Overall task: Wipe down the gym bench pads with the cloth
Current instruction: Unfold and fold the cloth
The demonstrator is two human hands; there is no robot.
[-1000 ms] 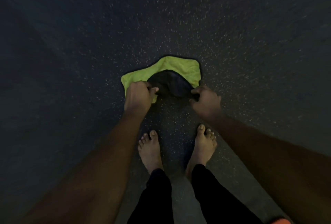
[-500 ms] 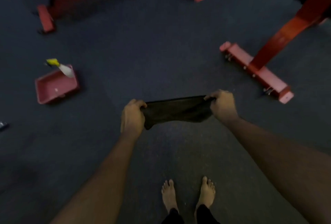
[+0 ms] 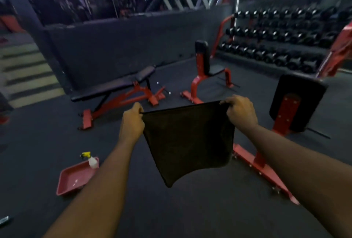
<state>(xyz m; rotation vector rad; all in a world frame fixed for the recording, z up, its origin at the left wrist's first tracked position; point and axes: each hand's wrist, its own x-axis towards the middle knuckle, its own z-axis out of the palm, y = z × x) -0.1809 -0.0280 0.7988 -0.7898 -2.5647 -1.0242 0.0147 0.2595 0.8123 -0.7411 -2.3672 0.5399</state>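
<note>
- Up front, mid-air: cloth (image 3: 188, 138) hangs btw my two hands, top edge taut, lower corner drooping; it touches no pad.
- L hand (image 3: 132, 121) pinches its top-left corner, R hand (image 3: 241, 112) grips the top-right, fingers curled.
- Nearest target: upright pad (image 3: 297, 102), just right of and beyond my R hand, so R arm's closer.
- Flat bench (image 3: 112, 87) is ahead-left, well apart, long axis near-left to far-right.
- My guess: wiping not begun; go right first.
- Spray bottle (image 3: 91, 159) at far corner of red tray (image 3: 65, 188), low left.

Spray bottle (image 3: 91, 161) in tray (image 3: 72, 180), left of cloth (image 3: 188, 140).
</note>
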